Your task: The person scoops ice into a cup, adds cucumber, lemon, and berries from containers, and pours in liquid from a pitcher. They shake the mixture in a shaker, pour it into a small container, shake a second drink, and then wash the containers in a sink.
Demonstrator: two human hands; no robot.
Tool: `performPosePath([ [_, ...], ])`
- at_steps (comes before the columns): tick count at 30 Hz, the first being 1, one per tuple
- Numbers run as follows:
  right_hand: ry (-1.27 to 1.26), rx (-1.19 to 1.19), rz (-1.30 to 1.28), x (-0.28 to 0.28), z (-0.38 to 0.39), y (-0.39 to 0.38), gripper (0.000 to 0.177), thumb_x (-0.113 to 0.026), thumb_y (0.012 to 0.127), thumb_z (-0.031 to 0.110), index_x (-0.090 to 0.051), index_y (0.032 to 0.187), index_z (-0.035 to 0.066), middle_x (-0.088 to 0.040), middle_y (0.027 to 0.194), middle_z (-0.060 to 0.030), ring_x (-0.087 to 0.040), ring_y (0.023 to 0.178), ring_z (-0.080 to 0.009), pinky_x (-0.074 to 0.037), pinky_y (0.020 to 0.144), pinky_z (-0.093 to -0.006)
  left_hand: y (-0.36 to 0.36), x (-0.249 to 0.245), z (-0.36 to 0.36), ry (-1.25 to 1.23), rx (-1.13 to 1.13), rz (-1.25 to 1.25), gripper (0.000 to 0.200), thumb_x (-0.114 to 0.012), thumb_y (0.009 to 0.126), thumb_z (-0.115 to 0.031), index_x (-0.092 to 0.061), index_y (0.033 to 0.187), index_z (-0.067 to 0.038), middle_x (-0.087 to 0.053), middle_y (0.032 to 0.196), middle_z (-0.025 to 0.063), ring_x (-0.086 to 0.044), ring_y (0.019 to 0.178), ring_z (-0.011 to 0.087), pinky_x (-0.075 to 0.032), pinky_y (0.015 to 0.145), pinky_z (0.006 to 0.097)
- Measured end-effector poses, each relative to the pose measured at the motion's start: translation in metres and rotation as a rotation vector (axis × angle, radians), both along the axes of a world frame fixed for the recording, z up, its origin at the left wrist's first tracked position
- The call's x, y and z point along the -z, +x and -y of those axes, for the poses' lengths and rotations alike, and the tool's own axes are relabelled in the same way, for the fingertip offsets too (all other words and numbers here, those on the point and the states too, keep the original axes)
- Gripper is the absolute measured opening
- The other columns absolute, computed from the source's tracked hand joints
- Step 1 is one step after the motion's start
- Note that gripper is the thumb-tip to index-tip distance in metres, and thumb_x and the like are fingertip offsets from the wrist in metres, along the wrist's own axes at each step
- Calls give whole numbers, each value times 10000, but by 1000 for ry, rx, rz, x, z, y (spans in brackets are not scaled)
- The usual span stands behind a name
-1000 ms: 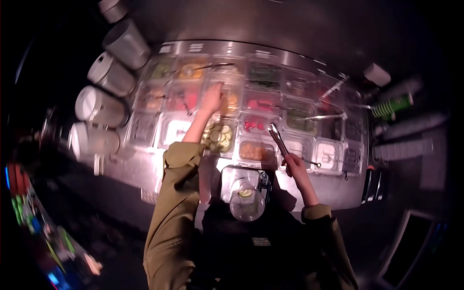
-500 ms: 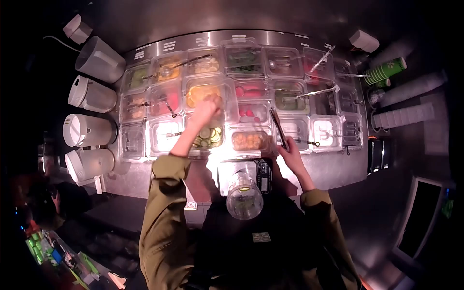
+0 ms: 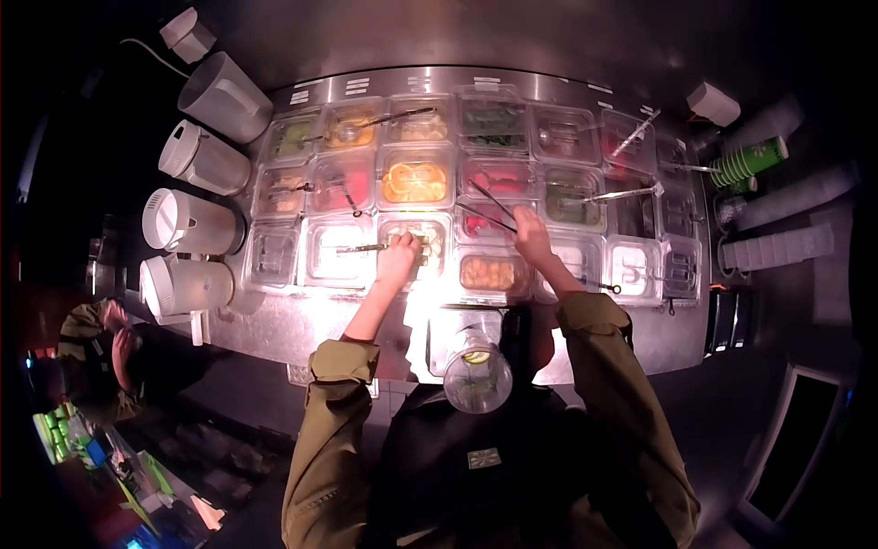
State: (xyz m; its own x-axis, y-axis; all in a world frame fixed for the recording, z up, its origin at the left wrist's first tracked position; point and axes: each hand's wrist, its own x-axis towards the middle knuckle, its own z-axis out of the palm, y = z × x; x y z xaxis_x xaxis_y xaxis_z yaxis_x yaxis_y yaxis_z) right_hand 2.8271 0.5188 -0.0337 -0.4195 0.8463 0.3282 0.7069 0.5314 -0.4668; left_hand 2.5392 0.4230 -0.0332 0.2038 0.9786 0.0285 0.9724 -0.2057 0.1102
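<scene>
My left hand (image 3: 397, 260) is over a clear container of green slices (image 3: 433, 252), fingers curled down at its middle. Whatever those fingers hold is too small to make out. In my right hand (image 3: 532, 240) is a pair of dark tongs (image 3: 492, 216). Their arms are spread, and the tips point left over containers of pink and red pieces (image 3: 482, 225). Close to my body stands a clear cup (image 3: 477, 382) with a green slice and some leaves inside. Beneath and behind it is a scale (image 3: 441, 339), brightly lit and partly hidden.
Orange slices (image 3: 414, 183) and orange-brown pieces (image 3: 489, 272) fill neighbouring containers. Several pitchers (image 3: 187, 285) line the left side. Green cups (image 3: 750, 162) lie stacked at the right, near white cups (image 3: 773, 247). Another person's arms (image 3: 119, 343) show at far left.
My left hand has moved from the orange slices toward me, to the green slices. My right hand has gone up and left with the tongs, whose arms are now spread over the pink and red pieces.
</scene>
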Motion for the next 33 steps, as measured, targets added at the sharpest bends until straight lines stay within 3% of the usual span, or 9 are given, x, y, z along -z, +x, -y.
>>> performPosePath([
  [6, -111, -15, 113, 11, -5, 1, 489, -690, 650, 119, -463, 1067, 2, -468, 1131, -157, -432, 1088, -332, -354, 898, -413, 29, -47, 28, 109, -173, 348, 276, -564, 703, -55, -551, 978, -31, -521, 948, 129, -532, 917, 299, -442, 789, 401],
  [9, 66, -15, 152, 23, -5, 6, 501, -712, 641, 158, -470, 1054, 10, -477, 1094, -142, -449, 1064, -324, -360, 885, -419, 34, -63, 58, 73, -234, 583, 300, -558, 739, -39, -524, 1036, -12, -513, 978, 155, -509, 940, 336, -422, 817, 401],
  [12, -159, -23, 336, 0, -17, 2, 448, -712, 644, 161, -497, 1010, 18, -481, 1071, -131, -443, 1080, -307, -361, 876, -438, 35, -63, 89, 78, -296, 697, 269, -538, 784, -42, -524, 1051, -6, -528, 979, 161, -522, 933, 331, -426, 816, 378],
  [15, -20, -48, 293, 3, -30, 4, 359, -689, 659, 140, -520, 957, 31, -479, 1047, -147, -487, 998, -324, -403, 814, -428, 34, -61, 117, 87, -356, 728, 258, -527, 800, -41, -529, 1054, 4, -540, 951, 164, -541, 905, 316, -435, 798, 360],
  [18, -310, -54, 191, -13, -36, 5, 345, -662, 638, 69, -511, 948, 65, -497, 1053, -150, -529, 926, -371, -444, 757, -445, 36, -62, 137, 26, -444, 826, 253, -526, 795, -66, -529, 1040, 0, -539, 961, 168, -534, 909, 352, -438, 809, 375],
  [21, -209, -229, 119, -43, -24, 14, 312, -596, 651, 11, -498, 942, 64, -514, 993, -170, -543, 839, -398, -447, 685, -464, 36, -62, 151, 56, -511, 896, 228, -517, 810, -35, -531, 1033, 8, -550, 930, 158, -560, 892, 299, -449, 790, 350],
  [24, -376, -334, 150, -63, 1, 31, 298, -589, 686, 75, -509, 970, 37, -524, 922, -171, -531, 866, -392, -433, 693, -457, 35, -80, 164, 66, -627, 919, 228, -502, 826, -11, -527, 1050, 18, -554, 918, 141, -563, 870, 246, -447, 788, 316],
  [30, -520, -347, 221, -22, 41, 33, 400, -601, 626, 73, -471, 1002, 28, -516, 928, -191, -558, 808, -380, -452, 662, -442, 30, -91, 197, 89, -802, 986, 232, -492, 871, -55, -522, 1090, 14, -573, 974, 122, -567, 891, 205, -443, 810, 308],
  [33, -269, -452, 106, -28, 36, 35, 306, -606, 704, 110, -474, 969, 33, -565, 889, -217, -570, 815, -394, -454, 686, -471, 34, -94, 213, 85, -866, 962, 233, -482, 889, -63, -512, 1106, 15, -596, 978, 115, -589, 876, 172, -451, 785, 282],
])
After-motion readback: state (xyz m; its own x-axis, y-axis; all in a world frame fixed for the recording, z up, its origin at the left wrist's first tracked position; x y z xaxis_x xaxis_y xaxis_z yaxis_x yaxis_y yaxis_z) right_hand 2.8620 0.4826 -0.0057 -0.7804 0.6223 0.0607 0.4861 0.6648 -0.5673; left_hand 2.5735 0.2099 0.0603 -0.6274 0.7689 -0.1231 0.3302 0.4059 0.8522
